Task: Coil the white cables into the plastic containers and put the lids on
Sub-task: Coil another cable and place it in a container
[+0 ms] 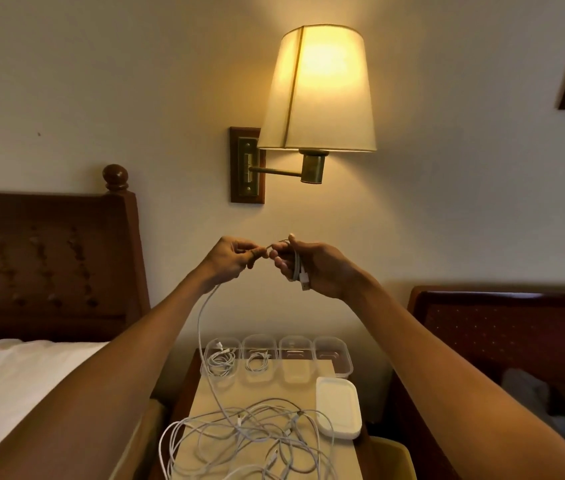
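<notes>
Both hands are raised in front of the wall, above the nightstand. My right hand (312,268) grips a small coil of white cable (297,268) with its USB plug hanging below the fingers. My left hand (236,258) pinches the same cable close to the right hand; the rest of it (201,320) trails down to a tangle of white cables (250,438) on the nightstand. A row of several clear plastic containers (333,355) stands at the back; the two on the left each hold a coiled cable (220,362). A stack of white lids (338,407) lies at the right.
The wooden nightstand (274,386) sits between a bed with a white sheet (14,375) on the left and a red-brown headboard (499,334) on the right. A lit wall lamp (319,91) hangs above the hands. A yellow object (392,455) is at the lower right.
</notes>
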Demonstrator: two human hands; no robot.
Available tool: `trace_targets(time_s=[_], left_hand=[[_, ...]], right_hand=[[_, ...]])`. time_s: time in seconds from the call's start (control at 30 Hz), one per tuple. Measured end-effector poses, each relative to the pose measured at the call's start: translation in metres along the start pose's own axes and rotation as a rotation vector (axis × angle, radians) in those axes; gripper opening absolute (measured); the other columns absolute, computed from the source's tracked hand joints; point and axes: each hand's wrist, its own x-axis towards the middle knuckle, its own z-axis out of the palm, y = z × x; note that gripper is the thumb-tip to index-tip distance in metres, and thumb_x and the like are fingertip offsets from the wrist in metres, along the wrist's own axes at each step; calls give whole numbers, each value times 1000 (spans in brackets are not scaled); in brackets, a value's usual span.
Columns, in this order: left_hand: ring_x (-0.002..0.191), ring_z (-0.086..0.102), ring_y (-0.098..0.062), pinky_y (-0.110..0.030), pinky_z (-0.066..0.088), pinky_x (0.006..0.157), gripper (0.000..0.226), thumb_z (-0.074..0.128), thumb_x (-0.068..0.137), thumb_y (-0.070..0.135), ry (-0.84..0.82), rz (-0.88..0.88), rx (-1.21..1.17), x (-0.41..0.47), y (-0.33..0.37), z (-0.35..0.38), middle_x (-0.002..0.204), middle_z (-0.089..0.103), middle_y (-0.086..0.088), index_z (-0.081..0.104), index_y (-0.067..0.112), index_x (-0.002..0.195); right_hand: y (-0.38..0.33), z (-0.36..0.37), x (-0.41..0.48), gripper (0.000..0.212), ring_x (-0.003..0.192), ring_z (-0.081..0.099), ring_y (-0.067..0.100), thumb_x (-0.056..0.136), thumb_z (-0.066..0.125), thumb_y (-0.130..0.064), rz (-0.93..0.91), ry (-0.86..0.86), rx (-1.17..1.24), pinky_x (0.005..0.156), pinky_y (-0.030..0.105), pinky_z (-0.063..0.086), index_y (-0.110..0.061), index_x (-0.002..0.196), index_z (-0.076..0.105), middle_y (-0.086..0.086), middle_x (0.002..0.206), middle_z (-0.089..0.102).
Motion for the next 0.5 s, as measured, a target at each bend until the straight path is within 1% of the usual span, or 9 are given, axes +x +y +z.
trace_targets(time_s=[0.07,0.1,0.2,0.27,0.33,0.4,0.5], left_hand=[[69,46,-25,-28,40,53,23,53,101,25,-26,-65,9,-8,-11,10,76,58,-9,75,16,101],[68,48,-24,-29,43,54,24,51,102,26,-67,-107,17,-14,-16,16,76,58,-9,74,17,101],[64,53,-21,-31,50,56,29,47,104,31,-218,-211,27,-30,-20,36,76,59,-10,71,16,103],[65,55,-20,-32,53,58,30,46,104,33,-320,-247,40,-34,-11,42,78,59,-11,70,14,108],[65,55,-18,-29,52,58,31,45,105,32,-410,-277,71,-36,2,43,78,59,-9,68,13,113],[63,52,-16,-26,48,56,32,44,105,30,-470,-284,134,-34,19,42,76,58,-7,68,13,116],[62,50,-13,-23,43,53,32,43,106,29,-499,-244,295,-30,43,40,74,58,-3,69,16,118]], right_hand=[[-3,4,0,35,91,69,21,105,35,-25,-44,-29,67,74,26,59,1,115,57,15,108,65],[-5,6,1,36,98,68,24,105,36,-25,-65,-25,58,77,27,59,2,118,56,16,114,65],[-8,6,5,45,118,61,31,105,33,-29,-81,31,-116,92,34,55,4,132,50,18,132,59],[-6,-1,8,51,121,58,35,105,33,-34,-66,97,-152,98,39,52,5,135,47,22,137,54],[-5,-8,11,56,123,56,36,104,29,-39,-74,183,-155,103,42,47,6,134,46,24,139,51],[-4,-8,12,65,127,51,36,104,24,-47,-87,267,-198,109,42,39,6,137,43,23,140,48],[-3,-7,16,75,136,39,35,101,18,-55,-105,342,-239,114,42,27,6,141,35,21,147,39]])
